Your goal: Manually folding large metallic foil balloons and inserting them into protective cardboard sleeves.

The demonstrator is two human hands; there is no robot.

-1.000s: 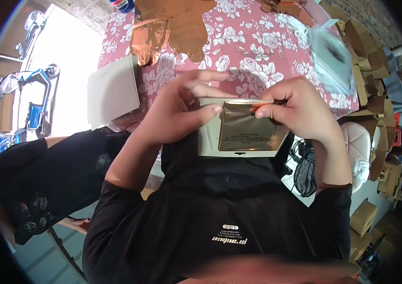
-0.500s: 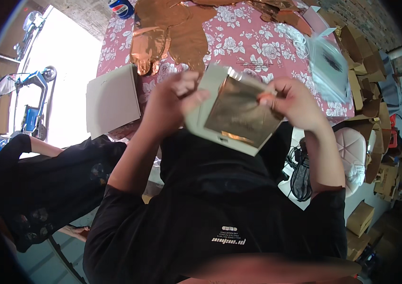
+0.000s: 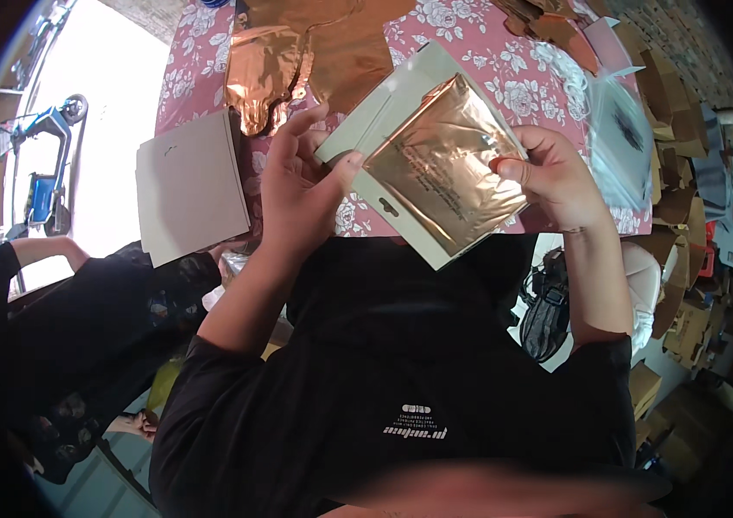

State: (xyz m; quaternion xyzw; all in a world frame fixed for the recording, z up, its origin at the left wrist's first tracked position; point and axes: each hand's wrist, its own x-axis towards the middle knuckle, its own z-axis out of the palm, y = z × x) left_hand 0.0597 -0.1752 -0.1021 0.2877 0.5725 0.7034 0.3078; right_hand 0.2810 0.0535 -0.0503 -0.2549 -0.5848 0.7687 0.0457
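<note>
Two hands hold one flat packet [image 3: 436, 164] up over the near edge of a table — a clear sleeve with a pale card backing and a folded sheet of copper foil inside. The packet is tilted, its hang-hole end toward the person's chest and its top corner pointing away over the tablecloth [image 3: 487, 69].

The left hand [image 3: 297, 194] grips the packet's left edge, thumb pressed on the front near the corner and fingers spread behind the card. The right hand [image 3: 556, 177] pinches the right edge, thumb on the foil face, fingers curled behind. Both hands are clamped on the packet.

The cloth is pink with white flowers. On it, beyond the packet, lies crumpled copper foil [image 3: 297, 52], some of it shaped like a deflated balloon. A stack of grey cards [image 3: 189, 186] sits at the table's left edge, just left of the left hand. A clear bag [image 3: 621, 138] lies at the right side of the table — brown boxes [image 3: 677, 129] pile up past it. Another person's dark sleeve [image 3: 56, 311] shows at lower left.
</note>
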